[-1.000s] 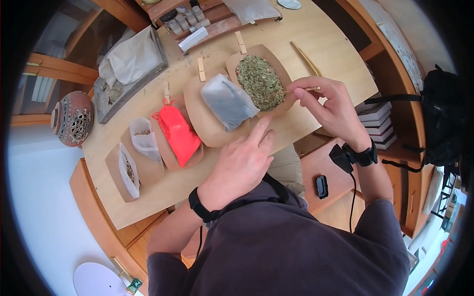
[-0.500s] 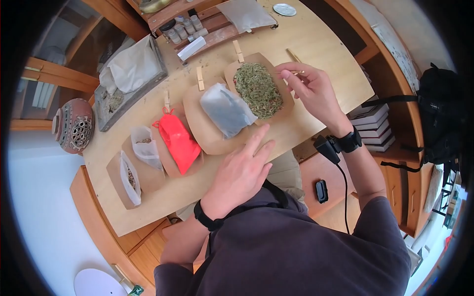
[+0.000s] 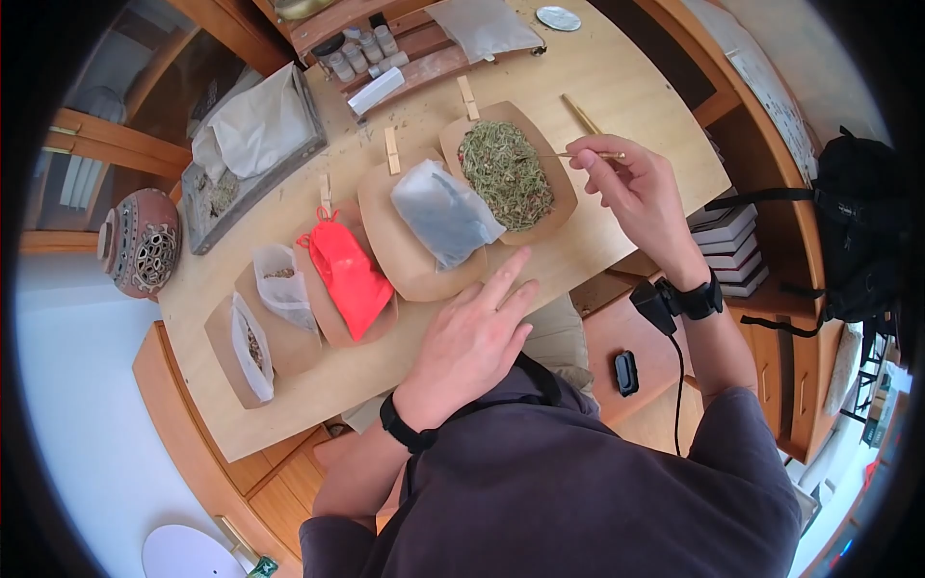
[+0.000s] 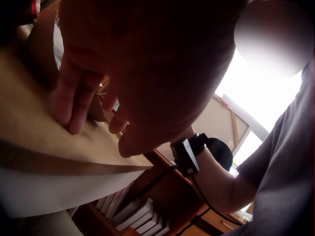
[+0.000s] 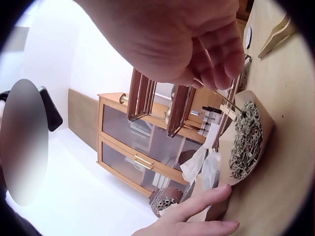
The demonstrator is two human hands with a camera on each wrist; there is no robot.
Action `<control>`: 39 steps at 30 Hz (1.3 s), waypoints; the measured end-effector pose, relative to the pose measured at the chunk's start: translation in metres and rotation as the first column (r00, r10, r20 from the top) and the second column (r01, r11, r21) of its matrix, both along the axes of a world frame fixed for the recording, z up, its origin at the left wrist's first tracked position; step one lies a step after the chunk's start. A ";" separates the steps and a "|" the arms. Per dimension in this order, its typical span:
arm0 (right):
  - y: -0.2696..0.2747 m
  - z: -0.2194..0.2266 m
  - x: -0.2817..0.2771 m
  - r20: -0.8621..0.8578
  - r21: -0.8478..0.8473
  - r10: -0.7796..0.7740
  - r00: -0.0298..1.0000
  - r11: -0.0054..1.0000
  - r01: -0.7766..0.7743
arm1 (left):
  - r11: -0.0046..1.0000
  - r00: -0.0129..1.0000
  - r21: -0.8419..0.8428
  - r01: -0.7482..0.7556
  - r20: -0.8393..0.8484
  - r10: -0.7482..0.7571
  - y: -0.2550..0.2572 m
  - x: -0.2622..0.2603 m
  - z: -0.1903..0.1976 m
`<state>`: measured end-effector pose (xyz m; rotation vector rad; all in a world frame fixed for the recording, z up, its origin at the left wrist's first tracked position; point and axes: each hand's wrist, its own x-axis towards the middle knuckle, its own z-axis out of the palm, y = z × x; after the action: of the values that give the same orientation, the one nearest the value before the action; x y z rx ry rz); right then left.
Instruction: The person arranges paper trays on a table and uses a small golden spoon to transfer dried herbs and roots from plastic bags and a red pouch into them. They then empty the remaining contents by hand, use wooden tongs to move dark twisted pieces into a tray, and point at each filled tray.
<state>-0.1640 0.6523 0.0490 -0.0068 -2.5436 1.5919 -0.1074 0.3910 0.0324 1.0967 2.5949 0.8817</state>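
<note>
In the head view my right hand (image 3: 636,197) pinches a thin brass-coloured stick (image 3: 609,155) between thumb and fingertips. Its point reaches the heap of dried green herbs (image 3: 506,183), flecked with red, on a brown paper tray (image 3: 562,204); the right wrist view also has the tip (image 5: 235,106) at the heap's edge. My left hand (image 3: 467,337) lies at the table's front edge, fingers extended, just in front of that tray. To its left a translucent pouch with dark contents (image 3: 443,217) rests on another brown tray (image 3: 381,236).
Further left are a red drawstring pouch (image 3: 349,275) and two white bags of plant bits (image 3: 282,289). Wooden clothespins (image 3: 392,151) stand at the trays' back edges. Gold-coloured tongs (image 3: 580,114) lie behind my right hand. At the back are small bottles (image 3: 361,53) on a wooden rack.
My right hand drew the stick back from the herbs toward the far side, then brought its tip over them again. My left hand has shifted slightly at the table edge.
</note>
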 end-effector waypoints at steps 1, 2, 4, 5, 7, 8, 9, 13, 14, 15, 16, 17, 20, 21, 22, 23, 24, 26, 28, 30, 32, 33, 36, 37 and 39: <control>0.000 0.002 0.001 -0.002 0.003 -0.007 1.000 1.000 0.007 | 1.000 1.000 0.003 -0.004 -0.001 0.004 0.000 0.000 -0.001; 0.001 0.003 0.002 -0.003 0.006 -0.012 1.000 1.000 0.012 | 1.000 1.000 0.005 -0.012 0.002 0.012 -0.001 0.001 -0.001; 0.002 0.006 0.007 0.008 0.011 -0.009 1.000 1.000 0.009 | 1.000 1.000 0.009 -0.028 0.010 0.028 -0.001 0.002 -0.003; 0.003 0.009 0.011 0.018 0.013 -0.002 1.000 1.000 0.001 | 1.000 1.000 0.006 -0.029 0.006 0.029 -0.001 0.002 -0.004; 0.004 0.014 0.018 0.041 0.022 0.006 0.999 1.000 -0.007 | 1.000 1.000 0.001 -0.028 -0.001 0.028 -0.001 0.001 -0.005; 0.004 0.016 0.023 0.052 0.028 0.005 0.999 1.000 -0.006 | 1.000 1.000 -0.001 -0.026 0.000 0.026 -0.001 0.001 -0.005; 0.004 0.018 0.027 0.062 0.035 0.004 0.998 0.999 -0.006 | 1.000 1.000 -0.002 -0.024 0.000 0.024 -0.001 0.001 -0.005; -0.004 0.021 0.036 0.005 0.039 0.070 0.997 0.997 -0.071 | 1.000 1.000 -0.005 -0.016 -0.003 0.016 0.002 0.000 -0.005; -0.006 0.016 0.036 -0.036 0.066 0.110 0.993 0.992 -0.107 | 1.000 1.000 0.000 -0.013 -0.005 0.013 0.003 0.000 -0.005; -0.007 0.013 0.036 -0.076 0.094 0.151 0.986 0.985 -0.144 | 1.000 1.000 0.004 -0.011 -0.008 0.011 0.003 0.000 -0.005; -0.006 0.012 0.036 -0.045 0.099 0.110 0.993 0.989 -0.105 | 1.000 1.000 0.007 -0.012 -0.011 0.012 0.003 0.000 -0.004; -0.004 0.012 0.035 -0.015 0.105 0.072 0.997 0.992 -0.070 | 1.000 1.000 -0.003 -0.013 -0.004 0.013 0.003 0.001 -0.003; 0.003 0.011 0.035 0.021 0.058 -0.038 0.999 0.998 0.037 | 1.000 1.000 -0.019 -0.024 0.015 0.024 0.001 0.002 -0.002; 0.004 0.013 0.035 0.026 0.032 -0.078 0.997 0.996 0.078 | 1.000 0.999 -0.015 -0.026 0.019 0.026 0.001 0.002 -0.004; 0.004 0.015 0.036 0.029 0.043 -0.076 0.997 0.996 0.075 | 1.000 0.999 -0.010 -0.025 0.022 0.025 0.001 0.002 -0.004; 0.004 0.019 0.038 0.033 0.053 -0.076 0.997 0.996 0.074 | 1.000 0.999 -0.003 -0.025 0.024 0.025 0.002 0.002 -0.004; 0.003 0.021 0.040 0.037 0.064 -0.078 0.996 0.995 0.075 | 1.000 0.999 0.004 -0.024 0.026 0.024 0.002 0.002 -0.004; 0.001 0.014 0.044 0.021 0.072 -0.015 1.000 0.997 0.013 | 1.000 0.999 0.008 -0.020 0.028 0.020 0.003 0.002 -0.004; 0.000 0.013 0.044 0.025 0.101 0.003 1.000 0.995 -0.006 | 1.000 0.999 -0.001 -0.019 0.028 0.019 0.004 0.002 -0.004; -0.001 0.013 0.041 0.048 0.147 -0.022 0.999 0.989 0.015 | 1.000 1.000 -0.005 -0.015 0.026 0.015 0.004 0.001 -0.002; -0.001 0.009 0.037 0.003 0.071 -0.052 0.999 0.996 0.052 | 1.000 0.999 -0.008 -0.023 0.029 0.023 0.002 0.002 -0.001; -0.001 0.010 0.035 -0.003 0.045 -0.060 0.998 0.997 0.060 | 1.000 0.999 -0.006 -0.028 0.032 0.028 0.002 0.002 -0.001; -0.001 0.004 0.021 -0.046 0.015 -0.069 0.997 0.997 0.070 | 0.999 0.999 0.013 -0.034 0.031 0.033 0.002 0.002 -0.003; -0.001 0.000 0.014 -0.063 0.011 -0.069 0.996 0.998 0.070 | 0.999 0.999 0.021 -0.036 0.030 0.035 0.002 0.003 -0.004; -0.003 -0.007 -0.004 -0.043 -0.027 -0.083 0.996 0.996 0.082 | 0.999 0.999 0.016 -0.035 0.036 0.034 0.002 0.004 -0.004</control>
<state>-0.1684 0.6492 0.0419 -0.0771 -2.4567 1.5751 -0.1034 0.3930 0.0286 1.0333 2.5891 0.9233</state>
